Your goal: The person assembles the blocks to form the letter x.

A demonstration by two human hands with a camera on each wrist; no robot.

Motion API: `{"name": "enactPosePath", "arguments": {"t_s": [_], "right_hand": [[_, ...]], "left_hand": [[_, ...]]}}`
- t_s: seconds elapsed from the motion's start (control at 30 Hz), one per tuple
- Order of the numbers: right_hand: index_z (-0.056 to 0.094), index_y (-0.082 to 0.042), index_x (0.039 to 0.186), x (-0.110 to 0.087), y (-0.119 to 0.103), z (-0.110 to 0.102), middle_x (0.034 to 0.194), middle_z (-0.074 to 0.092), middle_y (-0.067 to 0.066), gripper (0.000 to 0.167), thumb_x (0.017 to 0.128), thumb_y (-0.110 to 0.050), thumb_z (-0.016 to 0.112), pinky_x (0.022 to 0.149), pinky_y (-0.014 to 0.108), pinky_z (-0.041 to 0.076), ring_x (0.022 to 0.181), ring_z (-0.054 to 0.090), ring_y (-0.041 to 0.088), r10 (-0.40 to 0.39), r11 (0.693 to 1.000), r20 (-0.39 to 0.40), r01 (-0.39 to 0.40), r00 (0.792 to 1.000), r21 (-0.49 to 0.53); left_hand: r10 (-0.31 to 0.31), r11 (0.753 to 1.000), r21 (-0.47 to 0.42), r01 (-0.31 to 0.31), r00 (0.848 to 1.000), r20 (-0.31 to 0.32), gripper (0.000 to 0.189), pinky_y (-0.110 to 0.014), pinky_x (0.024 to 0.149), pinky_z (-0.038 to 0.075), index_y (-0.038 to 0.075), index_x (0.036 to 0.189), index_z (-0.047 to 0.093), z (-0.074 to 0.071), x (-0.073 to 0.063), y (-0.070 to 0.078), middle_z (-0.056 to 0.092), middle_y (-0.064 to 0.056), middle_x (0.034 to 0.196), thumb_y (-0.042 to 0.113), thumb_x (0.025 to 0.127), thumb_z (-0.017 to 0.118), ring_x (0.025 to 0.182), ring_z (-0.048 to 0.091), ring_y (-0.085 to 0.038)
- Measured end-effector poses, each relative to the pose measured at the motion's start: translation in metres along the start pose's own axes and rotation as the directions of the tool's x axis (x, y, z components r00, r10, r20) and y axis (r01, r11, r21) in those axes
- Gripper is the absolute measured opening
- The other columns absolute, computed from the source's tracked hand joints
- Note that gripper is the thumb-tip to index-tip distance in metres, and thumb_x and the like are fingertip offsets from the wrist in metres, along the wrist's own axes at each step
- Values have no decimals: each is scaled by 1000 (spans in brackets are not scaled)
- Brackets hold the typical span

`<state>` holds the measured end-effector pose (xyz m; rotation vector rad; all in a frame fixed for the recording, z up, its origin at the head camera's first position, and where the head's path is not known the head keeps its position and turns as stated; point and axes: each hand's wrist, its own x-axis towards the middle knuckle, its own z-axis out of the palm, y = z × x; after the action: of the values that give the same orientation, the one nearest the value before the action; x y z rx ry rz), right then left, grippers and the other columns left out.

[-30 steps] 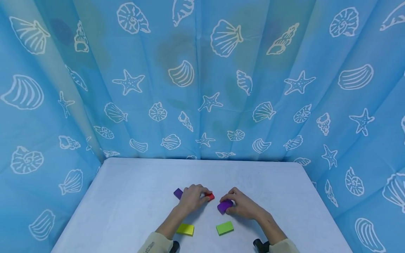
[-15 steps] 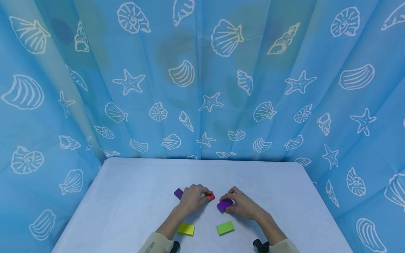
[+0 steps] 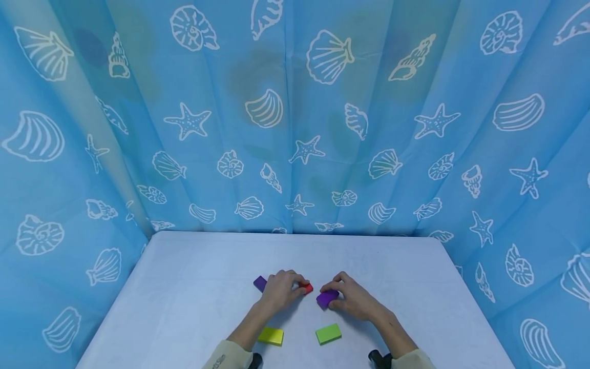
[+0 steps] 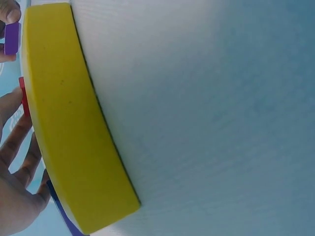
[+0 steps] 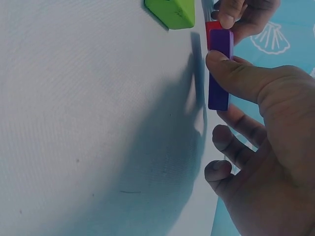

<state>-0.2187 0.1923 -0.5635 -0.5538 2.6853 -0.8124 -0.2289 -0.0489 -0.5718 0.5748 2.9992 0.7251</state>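
My left hand pinches a red block between thumb and fingers, low over the white table. The rest of that block is hidden by the fingers. Facing it, my right hand holds a purple block by thumb and fingertips. In the right wrist view the purple block appears raised, with a shadow on the cloth. A second, darker purple block lies just left of my left hand, partly covered by it. The two held blocks are a small gap apart.
A yellow block lies beside my left forearm and fills much of the left wrist view. A green block lies nearer me, between the forearms. Behind the white table hangs a blue shell-patterned curtain.
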Motion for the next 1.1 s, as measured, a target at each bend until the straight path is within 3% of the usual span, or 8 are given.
{"name": "enactPosePath", "arguments": {"t_s": [1.1], "right_hand": [[70,-30,123,-1,-5,-1,118,50,0,36,90,-20,77,96,46,51,106,54,19,9,1000,-22,-9,1000,-3]], "left_hand": [[-10,1000,0,10,1000,3,20,-44,89,47,28,111,77,-1,-1,3,72,8,107,29,91,75,99,59,-17]]}}
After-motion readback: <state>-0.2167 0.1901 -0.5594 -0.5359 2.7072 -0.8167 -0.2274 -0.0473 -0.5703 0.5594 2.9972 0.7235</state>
